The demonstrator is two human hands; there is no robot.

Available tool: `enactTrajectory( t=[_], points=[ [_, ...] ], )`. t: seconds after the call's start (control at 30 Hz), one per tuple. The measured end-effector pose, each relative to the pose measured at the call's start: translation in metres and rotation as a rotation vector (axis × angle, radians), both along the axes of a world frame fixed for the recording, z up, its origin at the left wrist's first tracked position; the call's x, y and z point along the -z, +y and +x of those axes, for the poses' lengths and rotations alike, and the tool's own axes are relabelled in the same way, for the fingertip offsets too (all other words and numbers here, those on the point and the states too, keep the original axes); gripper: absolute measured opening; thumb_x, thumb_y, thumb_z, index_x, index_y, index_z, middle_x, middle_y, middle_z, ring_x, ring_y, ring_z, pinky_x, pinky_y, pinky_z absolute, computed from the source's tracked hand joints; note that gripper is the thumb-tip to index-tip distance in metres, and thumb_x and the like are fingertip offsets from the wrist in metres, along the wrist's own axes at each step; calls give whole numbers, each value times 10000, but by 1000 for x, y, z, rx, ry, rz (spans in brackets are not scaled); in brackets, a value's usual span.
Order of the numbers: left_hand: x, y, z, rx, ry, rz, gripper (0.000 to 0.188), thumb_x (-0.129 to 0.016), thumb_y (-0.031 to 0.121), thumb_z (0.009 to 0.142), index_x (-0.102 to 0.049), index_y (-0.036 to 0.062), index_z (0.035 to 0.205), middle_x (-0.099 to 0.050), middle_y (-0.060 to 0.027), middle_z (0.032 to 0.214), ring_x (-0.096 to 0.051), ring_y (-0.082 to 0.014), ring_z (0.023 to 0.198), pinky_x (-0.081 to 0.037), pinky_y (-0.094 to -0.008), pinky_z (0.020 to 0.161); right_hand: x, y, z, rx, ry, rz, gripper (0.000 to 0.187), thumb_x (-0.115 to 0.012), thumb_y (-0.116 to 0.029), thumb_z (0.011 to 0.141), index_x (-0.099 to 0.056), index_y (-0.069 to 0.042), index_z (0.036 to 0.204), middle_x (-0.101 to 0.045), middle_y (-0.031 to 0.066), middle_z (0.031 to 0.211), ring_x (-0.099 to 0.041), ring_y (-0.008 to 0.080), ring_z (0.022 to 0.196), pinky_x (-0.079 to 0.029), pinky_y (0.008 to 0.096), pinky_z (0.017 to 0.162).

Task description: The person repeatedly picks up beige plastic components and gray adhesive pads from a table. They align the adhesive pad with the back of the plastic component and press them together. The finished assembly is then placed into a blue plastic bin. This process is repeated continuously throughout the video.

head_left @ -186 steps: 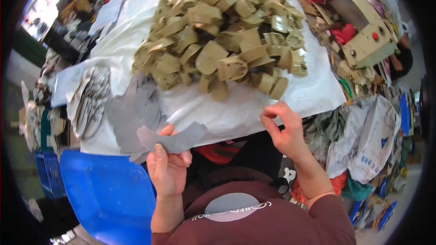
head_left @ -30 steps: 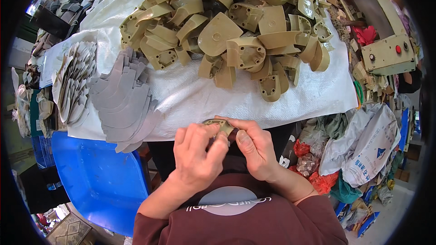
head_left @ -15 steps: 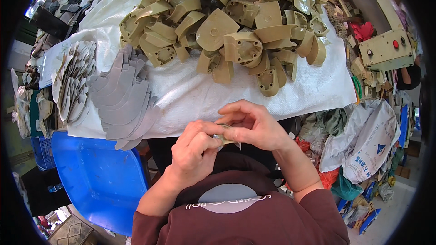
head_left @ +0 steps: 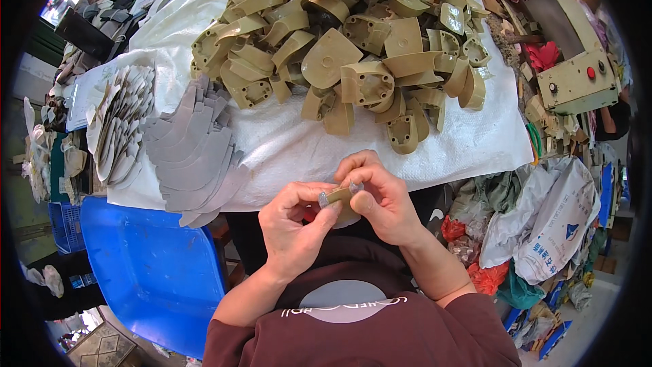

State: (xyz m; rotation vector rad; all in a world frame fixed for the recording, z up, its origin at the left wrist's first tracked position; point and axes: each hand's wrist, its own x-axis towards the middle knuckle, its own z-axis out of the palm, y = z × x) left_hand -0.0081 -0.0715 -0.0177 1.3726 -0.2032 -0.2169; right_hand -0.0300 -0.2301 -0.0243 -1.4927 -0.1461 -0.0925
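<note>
Both my hands meet in front of my chest, just off the near edge of the white-covered table. My left hand (head_left: 293, 223) pinches one end of a small tan, band-like piece (head_left: 338, 195) between thumb and fingers. The thumb and fingers of my right hand (head_left: 386, 202) grip its other end. Shiny, clear greyish material shows at both ends of the piece; I cannot make out its exact kind. Beyond my hands lies a large heap of tan molded plastic parts (head_left: 329, 58), curved, with holes in some. Flat grey cut pieces (head_left: 189, 153) lie fanned out to the left.
A stack of pale cut pieces (head_left: 123, 126) stands at the left on the white woven cover (head_left: 285, 149). A blue plastic tub (head_left: 153, 268) is low on my left. At the right are a control box with red buttons (head_left: 578, 80) and a white sack (head_left: 555, 224).
My hands have opened out around the small piece, so more of it shows between the fingertips. My right hand has turned. The view has shifted slightly.
</note>
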Motion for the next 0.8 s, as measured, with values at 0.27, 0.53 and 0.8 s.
enactTrajectory(
  t=[0.27,0.53,0.8],
  points=[
    [-11,6,7,-95,-473,422,179,-779,36,685,-658,85,809,-575,-115,1119,-514,-259,1075,-451,-372,796,1,1,-5,-4,-104,116,356,-674,-333,862,-579,-49,1055,-573,74,1046,-471,212,1044,-371,352,923],
    [10,15,11,18,-940,379,134,-760,152,743,-709,109,860,-490,-132,1264,-462,-316,1121,-415,-364,832,-8,-24,0,-212,146,107,608,-764,-145,754,-471,-11,1270,-615,111,1167,-574,183,1072,-471,340,904],
    [10,8,4,492,266,-183,797,-516,475,878,-199,-1,1434,-316,-199,1418,-474,-269,1152,-396,-379,978,-14,-11,-3,-55,-301,-290,765,-810,-80,660,-420,-66,1318,-657,125,1106,-621,275,1015,-484,377,871]
  ],
)
